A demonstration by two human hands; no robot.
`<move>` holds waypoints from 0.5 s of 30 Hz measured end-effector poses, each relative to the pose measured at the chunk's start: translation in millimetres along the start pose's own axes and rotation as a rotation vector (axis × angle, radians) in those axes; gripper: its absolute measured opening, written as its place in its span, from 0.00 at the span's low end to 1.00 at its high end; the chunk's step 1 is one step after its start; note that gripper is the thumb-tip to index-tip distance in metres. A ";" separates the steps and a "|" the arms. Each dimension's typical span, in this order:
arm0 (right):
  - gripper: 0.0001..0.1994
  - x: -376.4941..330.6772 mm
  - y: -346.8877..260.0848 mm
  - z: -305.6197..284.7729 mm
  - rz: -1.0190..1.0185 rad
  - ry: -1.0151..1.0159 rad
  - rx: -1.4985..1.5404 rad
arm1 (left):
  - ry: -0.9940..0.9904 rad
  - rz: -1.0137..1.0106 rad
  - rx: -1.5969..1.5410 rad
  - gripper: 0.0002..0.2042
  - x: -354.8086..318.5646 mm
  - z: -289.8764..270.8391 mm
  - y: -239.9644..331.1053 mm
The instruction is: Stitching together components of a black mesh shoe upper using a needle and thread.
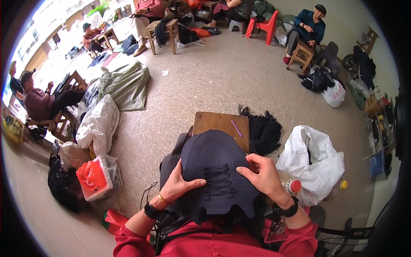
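A dark mesh wig cap (214,162) is stretched over a rounded form on my lap, with several dark strips stitched across its lower middle. My left hand (180,186) presses against the cap's left side, thumb lying on the mesh. My right hand (261,173) pinches the cap's right edge beside the strips. Just beyond the cap stands a small wooden stool (218,122) with a thin purple hook tool (236,128) lying on it. A bundle of black hair (265,130) rests beside the stool's right edge.
A white sack (314,162) and a red-capped plastic bottle (291,185) lie to my right. White bags (98,124), a red and white package (92,177) and black hair (64,184) lie to my left. Several people sit on stools around the speckled floor (205,81).
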State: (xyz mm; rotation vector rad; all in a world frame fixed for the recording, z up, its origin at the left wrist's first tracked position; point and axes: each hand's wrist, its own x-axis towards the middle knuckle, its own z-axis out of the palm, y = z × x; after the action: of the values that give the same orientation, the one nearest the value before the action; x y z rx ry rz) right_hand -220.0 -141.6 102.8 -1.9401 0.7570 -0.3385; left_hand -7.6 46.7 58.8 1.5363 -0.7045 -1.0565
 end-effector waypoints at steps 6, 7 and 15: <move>0.09 -4.8 -6.9 10.3 -0.246 0.152 0.002 | -0.003 -0.005 -0.054 0.49 -1.2 -3.1 -5.4; 0.10 -7.5 -3.9 11.0 -0.185 0.155 0.044 | -0.010 -0.024 -0.110 0.45 -1.3 -2.5 -7.5; 0.09 -13.3 13.4 20.6 -0.027 0.223 0.314 | 0.136 -0.123 -0.165 0.30 2.0 -6.4 -30.3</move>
State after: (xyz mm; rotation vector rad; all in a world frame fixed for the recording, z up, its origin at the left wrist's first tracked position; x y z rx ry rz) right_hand -224.1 -122.9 82.4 -1.6342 0.7702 -0.6584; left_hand -4.0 54.9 29.1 1.5066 -0.4231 -1.0626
